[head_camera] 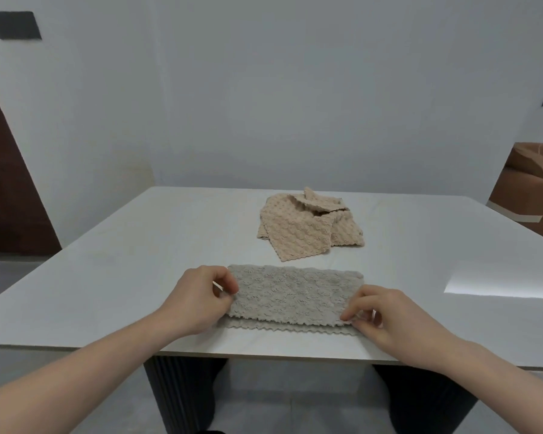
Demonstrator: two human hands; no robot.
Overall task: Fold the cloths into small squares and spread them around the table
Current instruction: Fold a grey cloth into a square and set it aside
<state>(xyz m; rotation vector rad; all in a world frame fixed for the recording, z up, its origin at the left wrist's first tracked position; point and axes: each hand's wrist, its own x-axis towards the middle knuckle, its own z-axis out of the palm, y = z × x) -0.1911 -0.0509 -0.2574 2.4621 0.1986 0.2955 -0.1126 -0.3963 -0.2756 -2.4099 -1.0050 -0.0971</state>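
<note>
A grey textured cloth [290, 294] lies folded in half as a long strip near the front edge of the white table [123, 252]. Its lower layer sticks out a little along the near side. My left hand [198, 297] pinches the strip's left end between thumb and fingers. At the near right corner, my right hand [386, 317] pinches the top layer. Behind it, a loose heap of beige cloths [308, 225] sits at the table's middle, untouched by either hand.
The table's front edge runs just below my hands, with a dark ribbed table base [176, 393] underneath. A bright patch of light [502, 281] falls on the right of the tabletop. Cardboard boxes [530, 189] stand beyond the right side. A white wall rises behind.
</note>
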